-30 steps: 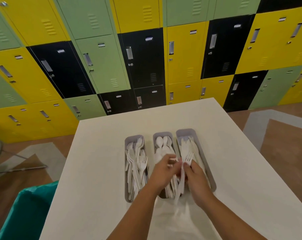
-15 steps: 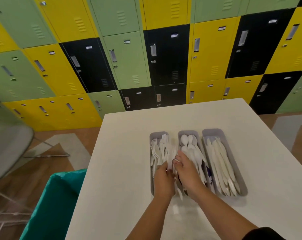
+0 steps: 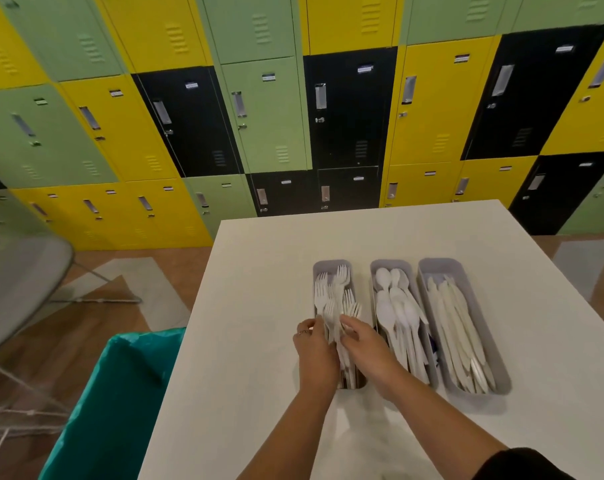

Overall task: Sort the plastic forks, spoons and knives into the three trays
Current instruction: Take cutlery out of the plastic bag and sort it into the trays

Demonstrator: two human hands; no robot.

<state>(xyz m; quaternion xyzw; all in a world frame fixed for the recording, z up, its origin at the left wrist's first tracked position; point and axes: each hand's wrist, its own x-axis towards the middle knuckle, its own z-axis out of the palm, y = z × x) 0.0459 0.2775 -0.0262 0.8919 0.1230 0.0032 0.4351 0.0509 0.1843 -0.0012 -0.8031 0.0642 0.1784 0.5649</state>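
Note:
Three grey trays stand side by side on the white table (image 3: 259,375). The left tray (image 3: 331,266) holds white plastic forks (image 3: 340,289), the middle tray (image 3: 390,265) white spoons (image 3: 394,306), the right tray (image 3: 442,266) white knives (image 3: 456,327). My left hand (image 3: 316,355) and my right hand (image 3: 364,344) are both over the near half of the left tray. Between them they hold a small bunch of forks (image 3: 335,320) with the tines pointing away from me. The near end of the left tray is hidden under my hands.
A teal bin (image 3: 113,403) stands on the floor against the table's left edge. A grey chair (image 3: 20,282) is further left. Yellow, green and black lockers (image 3: 293,116) fill the wall beyond the table's far edge.
Both hands carried the bunch of forks left, from over the middle and right trays to over the left tray. The camera turned left, so the trays now sit right of centre.

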